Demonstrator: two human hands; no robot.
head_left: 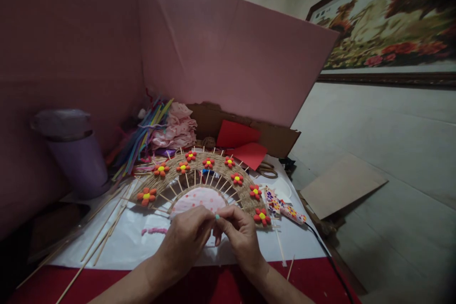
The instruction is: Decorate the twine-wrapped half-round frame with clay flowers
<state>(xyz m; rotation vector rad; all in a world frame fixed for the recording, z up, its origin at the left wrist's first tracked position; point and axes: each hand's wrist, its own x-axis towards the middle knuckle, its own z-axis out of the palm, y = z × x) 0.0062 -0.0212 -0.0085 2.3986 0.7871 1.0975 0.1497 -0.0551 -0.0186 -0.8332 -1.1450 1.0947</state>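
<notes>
My left hand (188,235) and my right hand (239,233) meet in front of the fan-shaped piece. A small teal bit (217,217) is pinched between the thumb and finger of my right hand. My left fingertips are pressed together close beside it; what they hold, if anything, is too small to tell. Just behind the hands lies an arch of woven twine (199,163) on thin sticks, dotted with several red and orange flowers (255,192) with yellow centres. Its half-round middle (199,198) is pale pink with dots, partly hidden by my hands.
A patterned glue gun (285,208) with a black cord lies at the right. Loose sticks (107,232) and a purple tumbler (78,156) are at the left. Behind are pipe cleaners (149,128), pink cloth (176,128), red sheets (237,135) and scissors (267,169).
</notes>
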